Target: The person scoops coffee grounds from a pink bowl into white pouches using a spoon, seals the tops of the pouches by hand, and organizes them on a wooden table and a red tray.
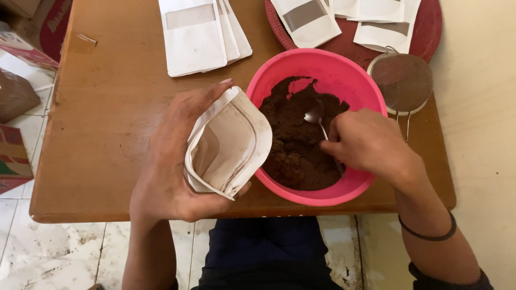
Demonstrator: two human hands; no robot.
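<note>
Centre frame, pink bowl [344, 70] of brown powder; left hand [172, 156] grips the open white pouch [231, 142] at its rim. Right hand [371, 142] pinches the spoon [316, 117] — best keep the pouch mouth wide, close to the bowl.

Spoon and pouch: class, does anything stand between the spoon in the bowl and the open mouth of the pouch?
Nothing visible. The spoon in the right hand lies over the powder; the pouch, held open by the left hand, sits against the bowl rim.

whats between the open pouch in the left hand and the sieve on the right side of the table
The pink bowl of brown powder lies between the pouch and the sieve, with the right hand dipping a spoon into it, in the head view.
</note>
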